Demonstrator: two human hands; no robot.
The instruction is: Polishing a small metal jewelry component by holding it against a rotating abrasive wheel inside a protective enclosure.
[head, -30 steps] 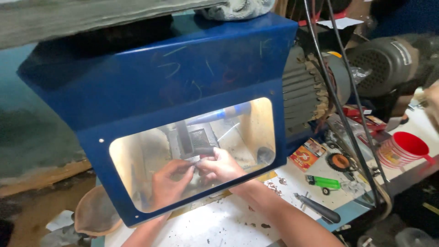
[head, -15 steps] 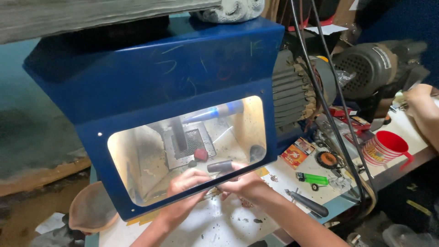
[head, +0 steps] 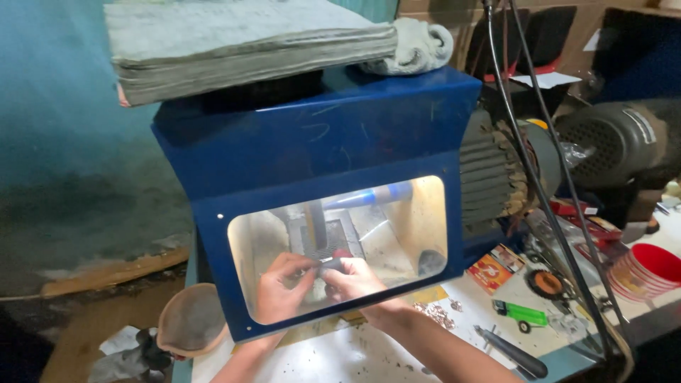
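We are reaching both hands under the clear window of the blue hood, and both are closing on one small piece between them. Our left hand is curling its fingers around the near end, and our right hand is pinching the other end at the fingertips, so both are clamped on the small metal workpiece, which is sitting just in front of the spindle, at the middle of the lit chamber. Through the window the piece is looking short, dark and rod-like, with a reddish tip; we cannot tell its exact form. We are judging it light and stiff, likely smooth and a little slippery with dust, so a two-ended fingertip hold close to the body is suiting it best.

At 12 o'clock from the hands the grey polishing spindle is standing close, and a blue-handled tool is lying at 1 o'clock. The blue machine hood is boxing us in on all sides, leaving only the low front slot for the wrists. On top of it a stack of folded grey cloth is resting. At 3 o'clock on the worktop a green lighter, a black-handled screwdriver and red plastic cups are lying well apart from us; black cables are hanging across them. A brown bowl is sitting at 9 o'clock.
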